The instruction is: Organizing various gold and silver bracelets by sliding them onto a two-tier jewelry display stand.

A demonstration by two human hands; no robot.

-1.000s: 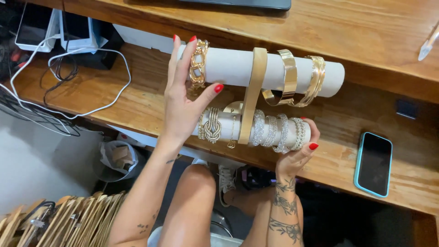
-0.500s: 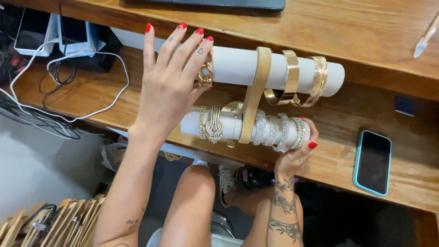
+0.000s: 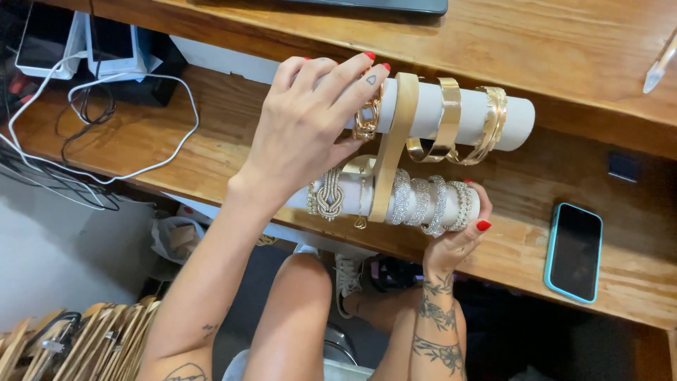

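A two-tier bracelet stand with white cylinder bars and a gold upright (image 3: pixel 391 144) is held over a wooden desk shelf. The upper bar (image 3: pixel 427 113) carries several gold bangles (image 3: pixel 448 120). The lower bar carries sparkly and gold bracelets (image 3: pixel 423 201). My left hand (image 3: pixel 310 123) lies over the left end of the upper bar, fingertips touching a gold chain bracelet (image 3: pixel 367 120). My right hand (image 3: pixel 458 236) grips the right end of the lower bar from below.
A phone in a teal case (image 3: pixel 575 250) lies on the wooden shelf (image 3: pixel 211 152) at the right. White cables (image 3: pixel 106 152) and boxes (image 3: pixel 106 42) sit at the left. Wooden hangers (image 3: pixel 84 342) show at the bottom left. My knees are below.
My left hand has moved right and down from an open, raised pose onto the upper bar, its fingers now closing around the gold chain bracelet. My right hand stays on the lower bar.
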